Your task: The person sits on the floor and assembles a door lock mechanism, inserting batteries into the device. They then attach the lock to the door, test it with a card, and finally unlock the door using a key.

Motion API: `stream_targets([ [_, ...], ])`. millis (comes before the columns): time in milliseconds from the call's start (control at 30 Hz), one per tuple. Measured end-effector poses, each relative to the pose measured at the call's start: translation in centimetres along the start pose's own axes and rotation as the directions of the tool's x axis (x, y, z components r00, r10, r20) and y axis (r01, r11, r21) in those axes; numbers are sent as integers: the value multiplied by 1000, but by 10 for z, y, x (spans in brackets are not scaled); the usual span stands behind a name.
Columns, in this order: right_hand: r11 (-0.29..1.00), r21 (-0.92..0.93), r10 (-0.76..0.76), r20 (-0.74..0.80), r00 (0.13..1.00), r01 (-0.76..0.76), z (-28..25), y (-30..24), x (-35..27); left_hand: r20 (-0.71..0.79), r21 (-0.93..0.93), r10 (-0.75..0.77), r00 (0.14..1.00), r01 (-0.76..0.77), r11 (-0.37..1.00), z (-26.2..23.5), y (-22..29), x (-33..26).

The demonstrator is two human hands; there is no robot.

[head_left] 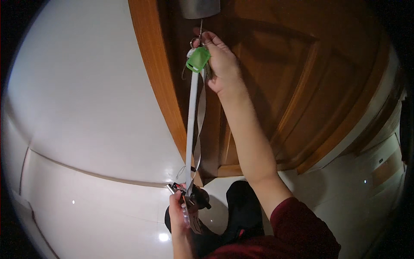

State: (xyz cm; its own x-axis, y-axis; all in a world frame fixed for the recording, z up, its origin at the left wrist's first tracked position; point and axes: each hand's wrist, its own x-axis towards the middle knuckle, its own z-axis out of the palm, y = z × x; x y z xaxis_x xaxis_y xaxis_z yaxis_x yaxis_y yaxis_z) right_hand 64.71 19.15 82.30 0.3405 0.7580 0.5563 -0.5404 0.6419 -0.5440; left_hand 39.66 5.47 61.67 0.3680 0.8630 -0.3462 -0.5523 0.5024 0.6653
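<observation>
Your right hand [222, 64] pinches the key ring [195, 42] just below the lock [199, 8], with the green tag [198, 59] against its fingers. From there the strap [191, 125] runs straight down to your left hand [180, 209], closed on its lower end.

wooden door [310, 77], white wall [86, 86], glossy floor [345, 190]

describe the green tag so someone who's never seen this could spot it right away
Start at the brown wooden door and find the right hand raised near the metal lock plate. The green tag hangs by that hand, atop a long grey strap. It is the only bright green thing there.
</observation>
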Motion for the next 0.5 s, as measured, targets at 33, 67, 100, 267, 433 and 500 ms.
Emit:
stream_targets([
  [33, 998, 63, 22, 33, 999, -24, -3, -1, 2, 29, 22, 5, 1000, -6, 1000, -7, 1, 4],
  [67, 992, 116, 42, 66, 997, -49, -4, -4, 2, 62, 39, 4, 998, -6, 999, -9, 1, 5],
  [100, 983, 168, 60, 101, 993, -76, -5, -5, 2, 44, 0, 3, 999, -3, 1000, -8, 1, 4],
  [267, 928, 350, 147, -28, 989, -128, 12, 26, 7, 60, -37, -25, 998, 28, 999, -4, -1, 9],
  [433, 895, 443, 110, -132, 985, -41, 28, 48, 6, 154, -32, -11, 988, 16, 999, -18, -5, 17],
  [500, 844, 535, 78, -52, 996, -39, 36, 47, 4, 102, -17, -22, 995, 24, 1000, -11, -3, 12],
])
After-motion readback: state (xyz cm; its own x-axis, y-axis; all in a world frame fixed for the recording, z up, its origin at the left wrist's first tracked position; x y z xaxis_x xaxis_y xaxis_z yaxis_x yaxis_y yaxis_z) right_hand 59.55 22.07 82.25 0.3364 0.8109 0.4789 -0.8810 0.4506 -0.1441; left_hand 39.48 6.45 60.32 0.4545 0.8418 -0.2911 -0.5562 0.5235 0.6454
